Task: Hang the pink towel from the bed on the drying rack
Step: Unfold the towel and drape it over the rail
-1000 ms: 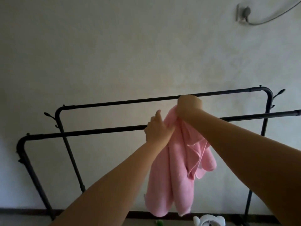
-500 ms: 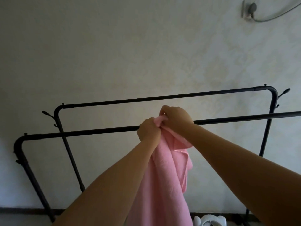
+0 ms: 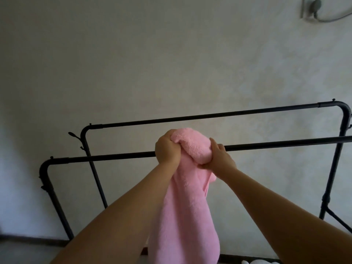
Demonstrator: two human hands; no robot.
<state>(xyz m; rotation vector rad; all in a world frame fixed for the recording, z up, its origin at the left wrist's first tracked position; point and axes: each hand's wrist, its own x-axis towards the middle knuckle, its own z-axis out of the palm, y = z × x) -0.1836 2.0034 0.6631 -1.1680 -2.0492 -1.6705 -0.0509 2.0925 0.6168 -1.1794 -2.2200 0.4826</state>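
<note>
The pink towel (image 3: 187,202) is bunched over the near bar of the black drying rack (image 3: 106,156), its long part hanging down toward me between my forearms. My left hand (image 3: 167,148) grips the towel's bunched top on the left side. My right hand (image 3: 219,159) holds the bunch from the right, thumb beneath and fingers curled over it at the bar. The rack's far bar (image 3: 209,116) runs behind, bare. The towel's lower end is cut off by the bottom of the frame.
A pale wall stands close behind the rack. A wall socket with a cable (image 3: 314,7) sits at the top right. Something white (image 3: 262,261) lies on the floor at the bottom right. The rack's right upright (image 3: 331,178) has a diagonal brace.
Both hands came back from the far bar to the near bar with the towel. The towel's top now sits as a rounded bunch over the near bar, and my hands have spread apart on it.
</note>
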